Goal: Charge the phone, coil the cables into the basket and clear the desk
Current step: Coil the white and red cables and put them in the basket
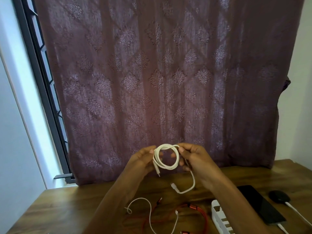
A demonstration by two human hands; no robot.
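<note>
I hold a white cable [168, 164] wound into a loop above the wooden desk [67, 200]. My left hand [143, 159] pinches the loop's left side, and my right hand [194, 157] pinches its top right. A loose tail with a white plug [173, 186] dangles below my right hand. On the desk lie a thin white cable [150, 211] and a red braided cable [194, 211], tangled over each other. A black phone [260, 205] lies at the right with a white charging cable [282, 227] plugged into its near end. A white slotted basket [221, 218] sits beside my right forearm.
A black mouse-like object [278, 196] rests at the far right with a white cord [297, 211] running past it. A patterned maroon curtain [160, 81] hangs behind the desk. A barred window frame [42, 81] stands at the left.
</note>
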